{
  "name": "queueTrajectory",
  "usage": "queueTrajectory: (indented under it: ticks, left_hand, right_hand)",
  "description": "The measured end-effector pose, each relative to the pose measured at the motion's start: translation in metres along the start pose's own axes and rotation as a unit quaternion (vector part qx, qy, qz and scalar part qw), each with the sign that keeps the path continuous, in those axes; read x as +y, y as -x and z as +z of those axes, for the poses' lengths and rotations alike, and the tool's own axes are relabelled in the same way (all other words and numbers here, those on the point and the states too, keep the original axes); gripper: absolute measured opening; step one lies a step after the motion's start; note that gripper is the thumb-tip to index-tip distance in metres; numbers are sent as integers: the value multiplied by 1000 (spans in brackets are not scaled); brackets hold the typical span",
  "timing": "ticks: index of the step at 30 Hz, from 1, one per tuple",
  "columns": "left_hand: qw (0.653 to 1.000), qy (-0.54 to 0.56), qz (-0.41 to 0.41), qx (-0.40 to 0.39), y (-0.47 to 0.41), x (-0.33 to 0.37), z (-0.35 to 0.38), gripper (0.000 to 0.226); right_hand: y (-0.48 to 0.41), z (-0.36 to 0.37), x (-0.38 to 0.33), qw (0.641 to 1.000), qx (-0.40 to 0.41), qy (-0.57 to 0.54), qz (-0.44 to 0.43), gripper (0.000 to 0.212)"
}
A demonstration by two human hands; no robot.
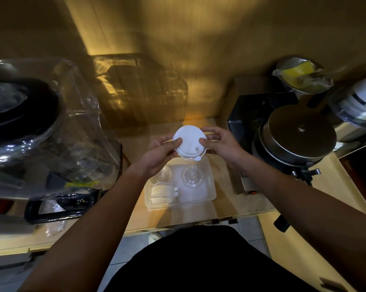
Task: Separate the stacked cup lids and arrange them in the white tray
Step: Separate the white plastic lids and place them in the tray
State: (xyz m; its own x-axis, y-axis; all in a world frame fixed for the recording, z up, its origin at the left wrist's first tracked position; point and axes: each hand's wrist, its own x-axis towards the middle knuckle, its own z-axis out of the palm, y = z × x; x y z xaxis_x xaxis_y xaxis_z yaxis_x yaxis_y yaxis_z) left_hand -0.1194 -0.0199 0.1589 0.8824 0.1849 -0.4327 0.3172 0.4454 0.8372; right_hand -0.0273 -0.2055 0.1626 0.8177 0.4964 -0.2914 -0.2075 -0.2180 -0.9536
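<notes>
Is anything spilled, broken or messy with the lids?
Nothing stands out. The left hand and right hand hold the round white plastic lid above the white plastic tray. In the tray, a row of white lids stands neatly on edge beside clear domed lids. No spill or crack shows.

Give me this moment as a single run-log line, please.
left hand: grips lid stack | right hand: grips lid stack | lid stack: above tray | tray: white lids left, clear lid right
</notes>
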Motion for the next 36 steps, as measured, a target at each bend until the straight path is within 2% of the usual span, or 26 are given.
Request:
queueTrajectory:
  ticks: [5,8,16,21,24,28,36]
  left_hand:
    - [999,-47,-12,13,0,0,-2,33]
    - [999,-33,-19,9,-2,-2,-4,39]
    - [1000,-15,-4,26,-5,-3,-7,42]
    - [997,-76,30,15,-4,-2,-9,38]
    - [988,-142,50,18,-4,-8,-11,42]
    - [983,-171,56,22,-1,-20,-11,43]
    - [976,-213,38,38,3,-52,-20,43]
  right_hand:
    - [-4,0,0,1000,-5,29,-1,44]
    - [-8,0,2,999,-6,35,1,47]
    - [-15,3,3,999,-21,41,12,50]
    - [-15,2,2,999,-18,29,12,55]
    - [-12,4,4,998,-19,62,8,62]
    - [-7,5,13,993,-33,113,2,58]
    - [4,3,45,991,-38,126,22,54]
